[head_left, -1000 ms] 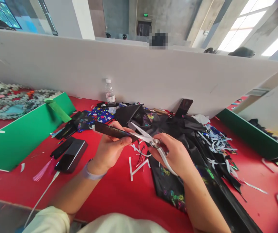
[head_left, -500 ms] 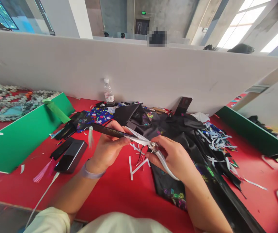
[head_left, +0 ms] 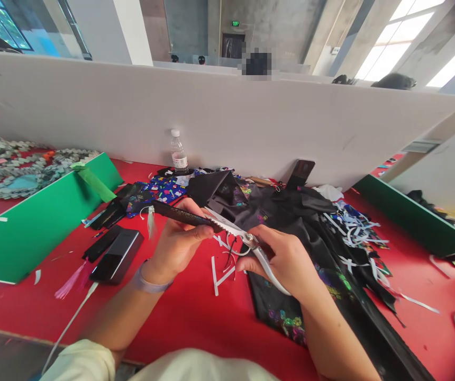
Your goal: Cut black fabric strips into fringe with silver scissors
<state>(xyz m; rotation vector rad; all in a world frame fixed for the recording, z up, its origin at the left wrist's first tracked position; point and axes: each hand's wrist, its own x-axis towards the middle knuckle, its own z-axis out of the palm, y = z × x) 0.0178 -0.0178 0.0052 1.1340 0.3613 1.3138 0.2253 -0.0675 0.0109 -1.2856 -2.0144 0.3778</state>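
My left hand (head_left: 183, 238) is closed around a black, glitter-flecked fabric strip (head_left: 182, 214), its thumb on top. A pale tassel (head_left: 151, 222) hangs from the strip's left end. In my right hand (head_left: 279, 256) are white-handled pinking shears (head_left: 261, 258) with zigzag blades. The blades point left and meet the right end of the strip near my left thumb, nearly together. A thin white curl of trimming (head_left: 238, 251) hangs under the blades. Black cloth with shiny coloured prints (head_left: 279, 211) lies heaped behind and beneath my right hand.
A phone (head_left: 117, 255) with a white cable and a pink tassel (head_left: 72, 278) lie at left. A water bottle (head_left: 179, 153) stands by the white partition (head_left: 227, 116). White trimmings (head_left: 215, 278) are scattered in front; cloth scraps (head_left: 356, 227) pile at right. Green dividers (head_left: 45, 217) flank the table.
The shears' blades have closed together at the strip's end. A thin white curl now shows more plainly below them. My left hand has stayed nearly still.
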